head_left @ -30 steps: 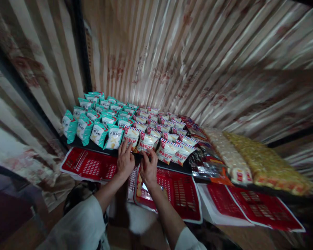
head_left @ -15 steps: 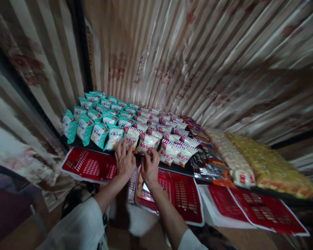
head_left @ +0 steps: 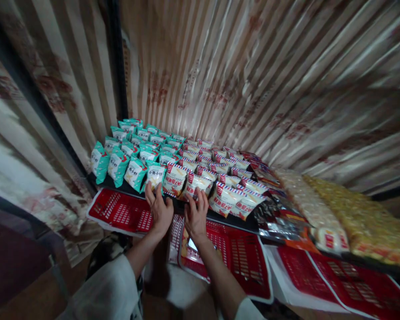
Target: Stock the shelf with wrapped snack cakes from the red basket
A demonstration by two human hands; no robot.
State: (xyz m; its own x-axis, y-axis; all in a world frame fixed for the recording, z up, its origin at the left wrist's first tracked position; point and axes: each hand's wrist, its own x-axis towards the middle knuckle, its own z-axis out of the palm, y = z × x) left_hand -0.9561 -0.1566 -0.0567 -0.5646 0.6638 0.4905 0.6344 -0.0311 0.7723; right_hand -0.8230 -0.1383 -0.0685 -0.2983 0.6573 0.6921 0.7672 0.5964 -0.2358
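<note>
Rows of small snack bags stand upright on a dark shelf [head_left: 231,221]. My left hand [head_left: 160,212] is open, fingers spread, at the shelf's front edge. Its fingertips overlap the lower part of a teal-and-white bag [head_left: 155,172]; whether they touch it I cannot tell. Beside that bag stands a white bag with a striped top [head_left: 174,178]. My right hand [head_left: 196,217], also open with fingers stretched out, reaches to the foot of another white striped-top bag [head_left: 198,180]. Neither hand holds anything.
Red baskets [head_left: 251,262] sit below the shelf edge, with a lit phone [head_left: 192,244] near my right wrist. Dark shiny packets [head_left: 280,218], a long pale bag [head_left: 303,202] and a large yellow bag [head_left: 356,218] lie to the right. A patterned curtain [head_left: 200,66] hangs behind.
My right hand's bent fingers have straightened at the white bag. My left hand has drawn slightly down from the white bag beside the teal one. The whole scene has shifted rightward in view.
</note>
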